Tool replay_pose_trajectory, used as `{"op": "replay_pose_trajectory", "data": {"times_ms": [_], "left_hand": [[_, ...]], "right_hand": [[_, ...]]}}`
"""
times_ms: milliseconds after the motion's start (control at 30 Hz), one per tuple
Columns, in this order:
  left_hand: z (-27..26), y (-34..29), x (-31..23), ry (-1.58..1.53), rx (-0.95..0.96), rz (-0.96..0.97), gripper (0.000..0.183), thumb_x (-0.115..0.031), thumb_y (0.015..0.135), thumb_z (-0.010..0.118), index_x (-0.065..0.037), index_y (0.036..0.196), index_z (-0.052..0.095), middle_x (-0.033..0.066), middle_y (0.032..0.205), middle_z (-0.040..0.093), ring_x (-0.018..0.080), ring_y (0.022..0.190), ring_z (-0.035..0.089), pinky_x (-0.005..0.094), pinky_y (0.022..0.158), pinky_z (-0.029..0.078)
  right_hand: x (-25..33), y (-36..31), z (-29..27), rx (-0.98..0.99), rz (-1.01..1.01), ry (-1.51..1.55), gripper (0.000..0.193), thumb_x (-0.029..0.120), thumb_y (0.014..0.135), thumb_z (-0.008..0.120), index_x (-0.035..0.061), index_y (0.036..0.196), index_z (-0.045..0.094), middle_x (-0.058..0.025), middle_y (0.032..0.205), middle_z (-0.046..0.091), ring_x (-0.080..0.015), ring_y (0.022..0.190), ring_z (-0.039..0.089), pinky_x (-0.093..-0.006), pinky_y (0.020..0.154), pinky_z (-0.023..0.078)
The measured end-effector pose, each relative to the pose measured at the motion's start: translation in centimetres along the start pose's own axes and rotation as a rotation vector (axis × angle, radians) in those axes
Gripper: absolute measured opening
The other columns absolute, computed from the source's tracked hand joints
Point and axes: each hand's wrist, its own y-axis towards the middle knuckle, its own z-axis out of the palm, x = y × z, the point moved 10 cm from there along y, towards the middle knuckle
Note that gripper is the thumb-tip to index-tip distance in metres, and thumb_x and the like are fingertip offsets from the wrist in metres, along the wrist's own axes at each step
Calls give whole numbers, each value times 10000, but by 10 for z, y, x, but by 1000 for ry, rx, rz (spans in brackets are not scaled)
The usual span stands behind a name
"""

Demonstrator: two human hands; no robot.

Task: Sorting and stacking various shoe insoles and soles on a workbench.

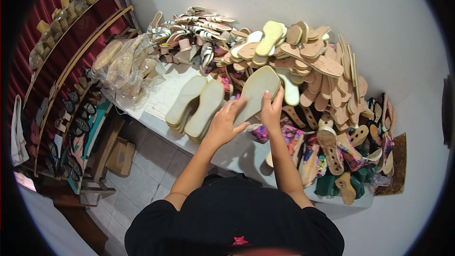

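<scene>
A pale grey-beige shoe sole (256, 90) is held tilted over the table, its broad end away from me. My right hand (272, 110) grips its right edge, thumb on the upper face and the other fingers partly hidden. At the sole's narrow near end is my left hand (225, 124), back up, with thumb and fingers apart; its fingertips overlap the left edge and are slightly blurred. Left of it stand two neat stacks of similar soles, the outer stack (187, 99) and the inner stack (206, 109).
Tan and cream insoles (308, 66) pile up against the wall. Strappy sandals (201, 28) and plastic-wrapped soles (128, 66) lie at the far left of the white table (163, 92). Flower-patterned shoe parts (350, 154) crowd the right. A shoe rack (78, 99) stands left.
</scene>
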Motion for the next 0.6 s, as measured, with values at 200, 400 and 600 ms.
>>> {"op": "replay_pose_trajectory", "data": {"times_ms": [200, 400, 600], "left_hand": [[-52, 26, 73, -830, -100, -148, 573, -219, 903, 464, -35, 1368, 185, 161, 1304, 372, 216, 1142, 423, 321, 949, 345], [-49, 35, 89, -1046, 68, -100, 513, -120, 921, 405, -27, 1375, 185, 127, 1371, 294, 187, 1232, 327, 300, 1007, 271], [-46, 32, 84, -1127, 180, -80, 581, -109, 914, 417, -48, 1400, 105, 125, 1410, 222, 196, 1267, 272, 300, 1029, 230]], "right_hand": [[8, -5, 77, 43, 0, 101, 429, 122, 885, 436, -21, 1267, 304, -148, 1176, 463, -192, 1059, 457, -307, 918, 349], [24, -14, 105, -50, -38, 208, 498, 201, 909, 444, -12, 1306, 234, -177, 1211, 443, -207, 1111, 440, -318, 937, 337], [11, -11, 109, 5, -47, 82, 501, 230, 894, 443, -8, 1304, 282, -148, 1248, 411, -218, 1149, 398, -327, 973, 303]]}}
